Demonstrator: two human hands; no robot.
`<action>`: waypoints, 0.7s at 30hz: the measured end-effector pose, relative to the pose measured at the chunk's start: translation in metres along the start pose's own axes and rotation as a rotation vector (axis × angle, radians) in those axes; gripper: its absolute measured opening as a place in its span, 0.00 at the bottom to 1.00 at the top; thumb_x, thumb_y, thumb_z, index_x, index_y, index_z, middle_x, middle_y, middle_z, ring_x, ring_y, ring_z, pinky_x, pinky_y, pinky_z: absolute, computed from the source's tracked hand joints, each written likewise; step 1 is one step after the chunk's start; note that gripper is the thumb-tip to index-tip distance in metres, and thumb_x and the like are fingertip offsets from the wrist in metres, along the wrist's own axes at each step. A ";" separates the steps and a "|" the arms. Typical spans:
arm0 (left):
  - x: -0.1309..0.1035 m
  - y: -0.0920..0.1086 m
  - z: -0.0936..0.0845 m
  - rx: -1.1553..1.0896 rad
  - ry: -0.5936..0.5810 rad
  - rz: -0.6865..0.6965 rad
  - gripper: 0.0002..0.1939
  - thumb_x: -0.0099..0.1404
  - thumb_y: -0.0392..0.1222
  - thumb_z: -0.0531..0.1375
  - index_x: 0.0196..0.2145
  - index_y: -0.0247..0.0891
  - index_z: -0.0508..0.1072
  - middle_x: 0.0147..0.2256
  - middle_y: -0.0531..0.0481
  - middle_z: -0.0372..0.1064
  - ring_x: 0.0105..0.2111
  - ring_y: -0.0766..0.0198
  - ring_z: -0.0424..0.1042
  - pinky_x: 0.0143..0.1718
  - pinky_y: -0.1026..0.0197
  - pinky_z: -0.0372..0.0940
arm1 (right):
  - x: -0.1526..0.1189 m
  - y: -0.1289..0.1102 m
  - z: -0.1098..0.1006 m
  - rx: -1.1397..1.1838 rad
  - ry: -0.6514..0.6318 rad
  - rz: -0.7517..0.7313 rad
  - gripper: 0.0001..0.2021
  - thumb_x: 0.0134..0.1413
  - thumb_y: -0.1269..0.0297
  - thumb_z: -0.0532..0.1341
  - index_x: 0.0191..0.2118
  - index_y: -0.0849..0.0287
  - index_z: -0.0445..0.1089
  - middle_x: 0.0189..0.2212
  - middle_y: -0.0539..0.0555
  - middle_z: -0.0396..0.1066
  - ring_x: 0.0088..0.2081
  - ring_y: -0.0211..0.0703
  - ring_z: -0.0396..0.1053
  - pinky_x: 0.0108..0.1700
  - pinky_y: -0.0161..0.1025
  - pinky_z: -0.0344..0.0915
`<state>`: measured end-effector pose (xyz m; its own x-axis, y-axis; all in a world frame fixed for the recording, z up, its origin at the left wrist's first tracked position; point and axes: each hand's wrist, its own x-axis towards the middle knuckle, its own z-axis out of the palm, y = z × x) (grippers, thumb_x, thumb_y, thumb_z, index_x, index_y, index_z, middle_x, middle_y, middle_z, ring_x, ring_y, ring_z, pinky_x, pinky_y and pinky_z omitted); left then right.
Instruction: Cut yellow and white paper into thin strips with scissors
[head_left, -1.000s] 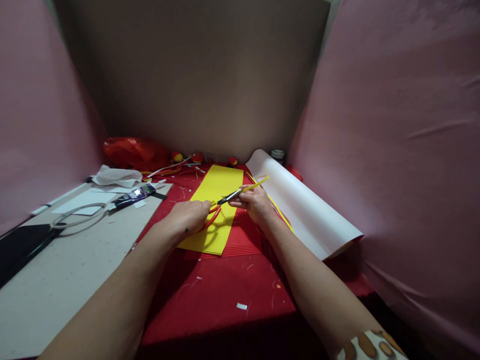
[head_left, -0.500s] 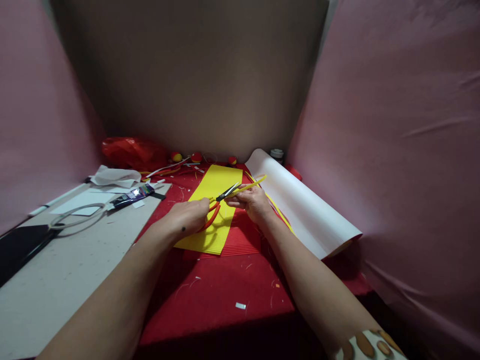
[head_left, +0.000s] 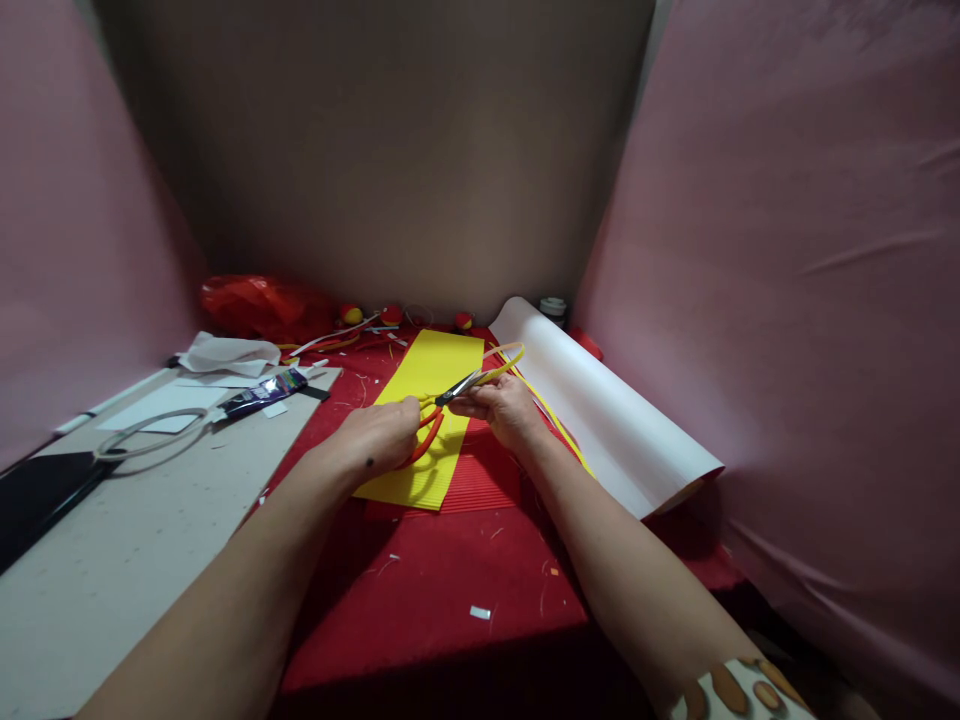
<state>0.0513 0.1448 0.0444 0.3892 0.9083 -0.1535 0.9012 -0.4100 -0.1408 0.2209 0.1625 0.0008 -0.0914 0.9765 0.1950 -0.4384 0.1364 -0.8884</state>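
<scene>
My left hand (head_left: 386,435) is closed round the orange-red handles of a pair of scissors (head_left: 442,397), whose blades point up and to the right. A narrow yellow paper strip (head_left: 512,360) curls above my right hand (head_left: 506,407), pinched between its fingers. The scissor blades touch or lie right beside the strip; my fingers hide part of the contact. Below both hands lies a yellow corrugated sheet (head_left: 420,480), partly over a red corrugated sheet (head_left: 487,485). Another yellow strip (head_left: 555,425) lies to the right of my right hand.
A white roll (head_left: 600,400) lies along the right. A grey board (head_left: 172,540) on the left bears a dark tube (head_left: 266,393), a wire hoop (head_left: 154,435) and white papers (head_left: 229,355). A red plastic bag (head_left: 262,305) and small red-yellow balls (head_left: 351,314) sit at the back.
The yellow strip's free end has curled over, bending back to the left. The scissors have shifted slightly along it to the right. Both hands stay in nearly the same place.
</scene>
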 end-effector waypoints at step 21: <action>-0.001 -0.003 0.000 0.017 0.013 0.005 0.15 0.60 0.37 0.42 0.41 0.34 0.61 0.40 0.34 0.68 0.38 0.47 0.69 0.32 0.51 0.62 | -0.001 -0.005 0.000 0.011 -0.011 0.087 0.10 0.40 0.79 0.55 0.32 0.70 0.71 0.27 0.60 0.75 0.28 0.44 0.74 0.34 0.38 0.73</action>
<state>0.0486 0.1449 0.0452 0.3968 0.9070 -0.1412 0.8956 -0.4162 -0.1571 0.2229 0.1607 0.0053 -0.1390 0.9828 0.1219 -0.4382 0.0493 -0.8975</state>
